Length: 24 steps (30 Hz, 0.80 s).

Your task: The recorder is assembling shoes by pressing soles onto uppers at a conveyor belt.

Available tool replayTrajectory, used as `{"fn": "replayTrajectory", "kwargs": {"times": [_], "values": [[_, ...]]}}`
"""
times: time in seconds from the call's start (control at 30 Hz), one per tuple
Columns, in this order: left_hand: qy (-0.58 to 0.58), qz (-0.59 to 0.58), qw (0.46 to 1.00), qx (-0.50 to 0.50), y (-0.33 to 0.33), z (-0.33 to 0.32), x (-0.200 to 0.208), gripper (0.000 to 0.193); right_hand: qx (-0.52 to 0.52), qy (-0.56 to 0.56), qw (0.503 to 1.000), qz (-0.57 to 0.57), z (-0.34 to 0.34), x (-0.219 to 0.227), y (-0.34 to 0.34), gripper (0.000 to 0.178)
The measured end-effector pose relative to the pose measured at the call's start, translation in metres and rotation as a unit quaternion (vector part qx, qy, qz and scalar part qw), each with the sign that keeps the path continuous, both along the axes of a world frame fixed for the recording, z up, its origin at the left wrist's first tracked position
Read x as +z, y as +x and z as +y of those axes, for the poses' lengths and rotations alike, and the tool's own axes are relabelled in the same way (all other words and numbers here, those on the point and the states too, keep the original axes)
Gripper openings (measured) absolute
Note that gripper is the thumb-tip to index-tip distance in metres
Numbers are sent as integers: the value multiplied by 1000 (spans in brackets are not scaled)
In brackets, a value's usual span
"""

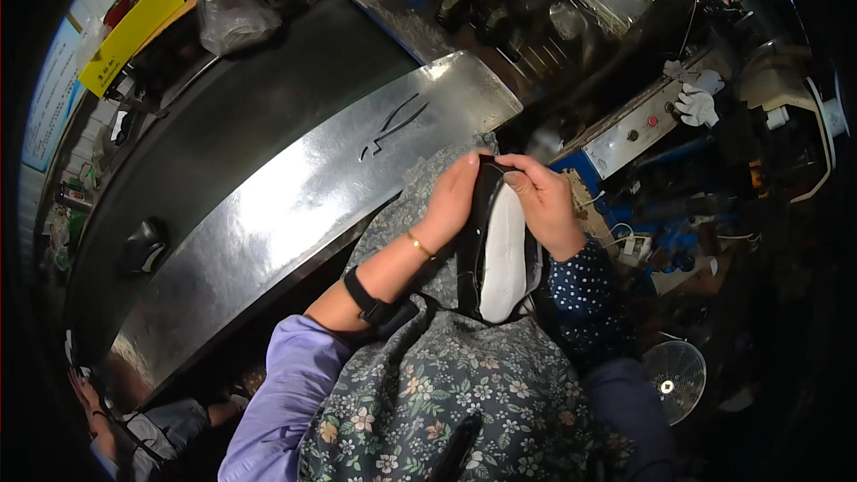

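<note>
A black shoe upper (482, 214) lies over my lap, toe end pointing away from me. Its underside faces up and shows a long white sole-shaped piece (504, 254). My left hand (453, 198) grips the upper's left edge near the far end, fingers pressed together. From the right, my right hand (546, 205) pinches the far end between thumb and fingers, the thumb close to the white piece's tip. Both hands meet around that end, and the fingertips underneath are hidden. A flowered apron (420, 393) spreads beneath the work.
To the left runs a shiny metal ledge (295, 187) with thin black strips (397, 125), beside a dark belt (268, 89) carrying a black shoe (145, 245). A co-worker (165, 428) is at lower left. A control box (638, 134), white glove (696, 105) and fan (674, 381) stand right.
</note>
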<state>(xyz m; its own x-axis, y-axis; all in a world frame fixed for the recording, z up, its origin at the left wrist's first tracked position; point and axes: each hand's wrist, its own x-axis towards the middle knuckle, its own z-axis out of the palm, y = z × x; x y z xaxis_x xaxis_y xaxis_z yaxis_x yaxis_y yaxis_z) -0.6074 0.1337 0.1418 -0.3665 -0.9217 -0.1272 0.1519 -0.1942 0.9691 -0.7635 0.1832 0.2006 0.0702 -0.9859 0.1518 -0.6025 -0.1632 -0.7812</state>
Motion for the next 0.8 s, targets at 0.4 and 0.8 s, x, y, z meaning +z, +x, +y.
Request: {"fn": "replayTrajectory", "kwargs": {"times": [0.4, 0.8], "values": [[-15, -3, 995, -96, 35, -10, 1, 48, -132, 191, 868, -439, 76, -70, -11, 33], [-59, -75, 994, -51, 30, -1, -16, 51, -11, -70, 960, 271, 44, -52, 21, 27]]}}
